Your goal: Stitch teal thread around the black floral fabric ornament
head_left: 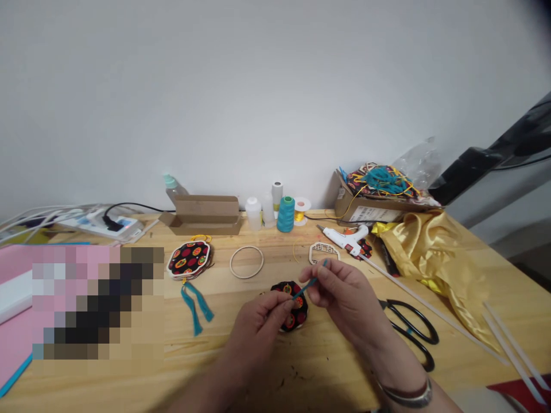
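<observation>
Between my two hands a short bundle of teal thread (pixel 306 287) is stretched at a slant. My left hand (pixel 269 317) pinches its lower end, and my right hand (pixel 338 287), raised a little higher, pinches the upper end, with a tip poking out above the fingers. Beneath them on the table lies a dark patterned fabric piece (pixel 297 318), partly covered by my left fingers. To the left rests a stack of similar fabric pieces (pixel 189 258) with pale frames, a yellow cord and a teal tassel (pixel 197 308). A teal thread cone (pixel 286 215) stands behind.
A wooden ring (pixel 247 262), a lattice wooden frame (pixel 323 253) and a white glue gun (pixel 344 238) lie beyond my hands. Black-handled scissors (pixel 413 327) are beside my right wrist. Gold cloth (pixel 430 252) and a full cardboard box (pixel 374 213) occupy the right; an open carton (pixel 206 215) stands back left.
</observation>
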A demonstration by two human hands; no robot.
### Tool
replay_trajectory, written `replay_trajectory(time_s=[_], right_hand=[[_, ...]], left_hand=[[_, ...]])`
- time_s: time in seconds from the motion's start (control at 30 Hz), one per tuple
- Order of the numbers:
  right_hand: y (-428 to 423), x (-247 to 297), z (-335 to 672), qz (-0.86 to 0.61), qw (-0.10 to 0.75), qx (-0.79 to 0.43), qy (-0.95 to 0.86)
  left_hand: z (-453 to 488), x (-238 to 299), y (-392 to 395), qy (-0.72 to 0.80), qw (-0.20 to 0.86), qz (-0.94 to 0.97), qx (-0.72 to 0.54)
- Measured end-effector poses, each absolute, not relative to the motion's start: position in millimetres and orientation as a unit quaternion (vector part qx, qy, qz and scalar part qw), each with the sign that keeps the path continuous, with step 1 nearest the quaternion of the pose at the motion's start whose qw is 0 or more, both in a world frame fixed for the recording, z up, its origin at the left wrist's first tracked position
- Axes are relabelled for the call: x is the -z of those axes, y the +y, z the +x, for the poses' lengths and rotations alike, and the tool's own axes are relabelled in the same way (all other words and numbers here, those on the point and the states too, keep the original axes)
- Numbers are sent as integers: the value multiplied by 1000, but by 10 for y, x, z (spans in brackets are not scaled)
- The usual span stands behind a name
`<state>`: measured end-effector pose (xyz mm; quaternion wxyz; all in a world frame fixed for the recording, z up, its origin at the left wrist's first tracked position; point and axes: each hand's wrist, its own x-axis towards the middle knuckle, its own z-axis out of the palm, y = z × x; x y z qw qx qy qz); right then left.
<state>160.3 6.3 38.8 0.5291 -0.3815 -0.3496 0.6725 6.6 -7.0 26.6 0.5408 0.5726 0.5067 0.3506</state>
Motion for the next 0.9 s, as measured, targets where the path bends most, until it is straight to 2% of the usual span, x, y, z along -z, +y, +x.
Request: replay_trajectory(time_s=[0.2,0.27,0.4,0.47,0.53,0.63,0.7,0.8,0.9], right_hand=[[42,-650,1725,-311,617,-636,-344],[33,-719,1747,-316,631,-605,-368],[38,-712,1763,-359,634,-539,-422],[47,-651,1751,-384,622,-515,-448],[45,-593,1723,-404,603,-496,-476],[3,-562,1655,-433,567,-464,-525],[-53,-572,1609,-456,535,-433,-564],[-161,-574,1564,-465,464,-395,-643],[-262,-537,1542,-435,387,-360,-729]], left_hand=[[13,-167,-24,536,477,613,-330],[-16,-141,1,549,427,616,-369],[-79,-210,-2,586,257,592,-490],[-101,-308,-43,593,242,562,-524],[-104,-405,-95,572,356,547,-497],[-63,-467,-156,515,619,479,-348],[-20,-445,-178,459,749,381,-288],[29,-383,-193,385,835,268,-289],[44,-344,-196,334,855,230,-324]])
